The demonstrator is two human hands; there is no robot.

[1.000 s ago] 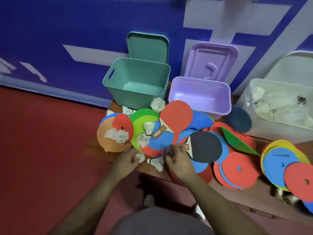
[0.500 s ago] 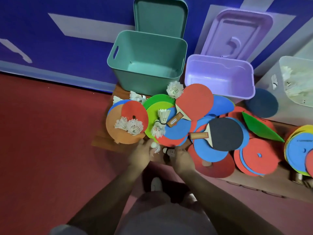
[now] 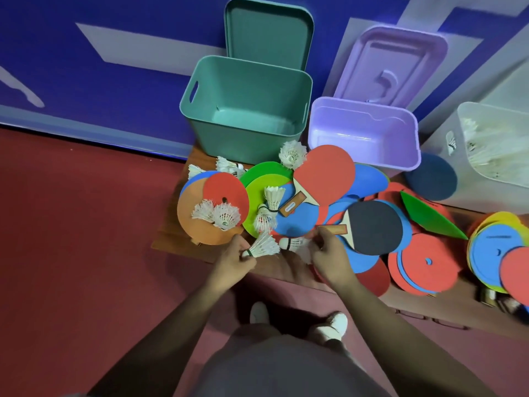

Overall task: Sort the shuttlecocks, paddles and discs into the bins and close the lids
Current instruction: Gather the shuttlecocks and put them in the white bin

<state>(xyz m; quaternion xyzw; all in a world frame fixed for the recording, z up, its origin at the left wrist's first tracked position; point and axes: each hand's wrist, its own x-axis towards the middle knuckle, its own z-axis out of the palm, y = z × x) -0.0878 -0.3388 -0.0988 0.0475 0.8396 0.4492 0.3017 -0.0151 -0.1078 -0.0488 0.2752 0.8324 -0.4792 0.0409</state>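
at bench edge [image 3: 171,244], hands [image 3: 233,257] pinching shuttlecocks [image 3: 263,245]

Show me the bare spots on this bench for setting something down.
Bare wood: the wooden bench's left front corner beside the orange round disc, and the front strip by the red disc stack. The teal plastic bin and purple plastic bin are empty. The middle is crowded: discs, paddles, shuttlecocks overlap.

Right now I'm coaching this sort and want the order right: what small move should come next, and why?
Probably lift both hands and carry them right to the white bin. The left hand pinches a shuttlecock, the right hand holds a second shuttlecock, and the white bin already holds shuttlecocks, while the green bin and purple bin look empty.
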